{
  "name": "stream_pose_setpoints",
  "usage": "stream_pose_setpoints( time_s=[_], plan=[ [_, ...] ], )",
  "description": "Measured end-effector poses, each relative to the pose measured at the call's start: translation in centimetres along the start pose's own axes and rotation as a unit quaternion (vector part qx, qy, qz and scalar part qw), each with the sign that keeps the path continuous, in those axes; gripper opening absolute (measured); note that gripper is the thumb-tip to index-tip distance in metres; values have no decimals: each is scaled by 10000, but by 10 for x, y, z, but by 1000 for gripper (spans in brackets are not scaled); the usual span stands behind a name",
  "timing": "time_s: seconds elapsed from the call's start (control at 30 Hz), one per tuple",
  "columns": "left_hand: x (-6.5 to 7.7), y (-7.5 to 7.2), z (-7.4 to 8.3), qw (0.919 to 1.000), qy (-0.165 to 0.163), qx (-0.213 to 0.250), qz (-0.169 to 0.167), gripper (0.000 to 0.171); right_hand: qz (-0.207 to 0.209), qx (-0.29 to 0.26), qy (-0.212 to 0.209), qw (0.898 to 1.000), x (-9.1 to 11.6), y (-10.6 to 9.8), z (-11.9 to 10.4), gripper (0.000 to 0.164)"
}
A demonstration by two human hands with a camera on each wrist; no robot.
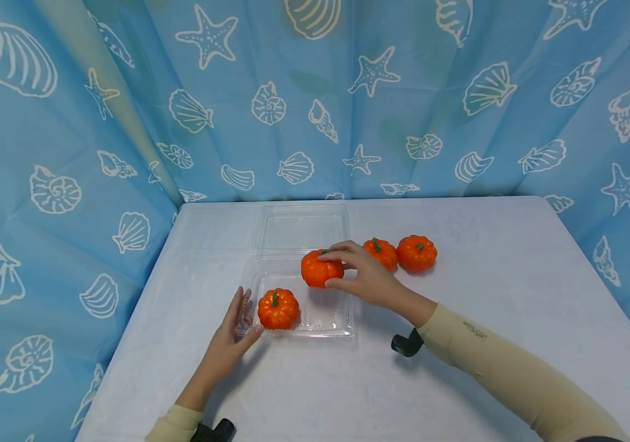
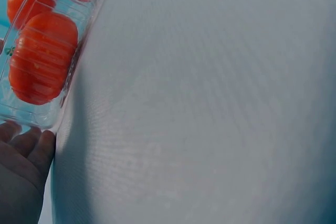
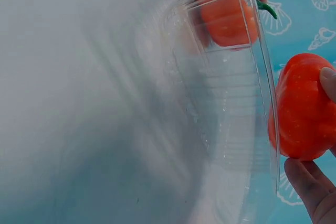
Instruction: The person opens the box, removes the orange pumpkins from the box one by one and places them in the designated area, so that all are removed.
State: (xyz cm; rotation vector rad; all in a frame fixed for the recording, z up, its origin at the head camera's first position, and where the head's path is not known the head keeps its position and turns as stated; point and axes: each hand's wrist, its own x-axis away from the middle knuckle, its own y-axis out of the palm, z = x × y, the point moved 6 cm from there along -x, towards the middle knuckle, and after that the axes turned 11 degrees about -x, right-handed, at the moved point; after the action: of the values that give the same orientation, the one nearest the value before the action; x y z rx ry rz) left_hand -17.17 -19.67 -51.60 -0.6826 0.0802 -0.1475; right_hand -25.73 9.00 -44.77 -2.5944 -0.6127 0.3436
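My right hand [image 1: 367,276] grips a small orange toy pumpkin [image 1: 317,269] with a green stem, fingers over its top and thumb at its near side. It is held over the right back part of a clear plastic clamshell box [image 1: 342,331], above the rim in the right wrist view, where the pumpkin [image 3: 302,108] shows large. Another toy pumpkin [image 1: 278,309] sits in the box at the front left. My left hand [image 1: 226,344] steadies the box's left side with extended fingers; in the left wrist view its fingertips [image 2: 44,148] lie against the clear wall.
Two more toy pumpkins, one [image 1: 417,253] at the right and one [image 1: 382,253] partly behind my right hand, stand on the white-covered table [image 1: 491,307]. The box's clear lid [image 1: 303,227] lies folded back. A blue seashell curtain [image 1: 303,80] hangs behind.
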Motion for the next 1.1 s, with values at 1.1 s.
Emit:
stream_pose_setpoints(
  time_s=[1.1],
  plan=[
    [-2, 2, -6, 9999, -4, -104, 56, 92, 802, 488, -528, 9942, 53, -49, 10, 46]
  ],
)
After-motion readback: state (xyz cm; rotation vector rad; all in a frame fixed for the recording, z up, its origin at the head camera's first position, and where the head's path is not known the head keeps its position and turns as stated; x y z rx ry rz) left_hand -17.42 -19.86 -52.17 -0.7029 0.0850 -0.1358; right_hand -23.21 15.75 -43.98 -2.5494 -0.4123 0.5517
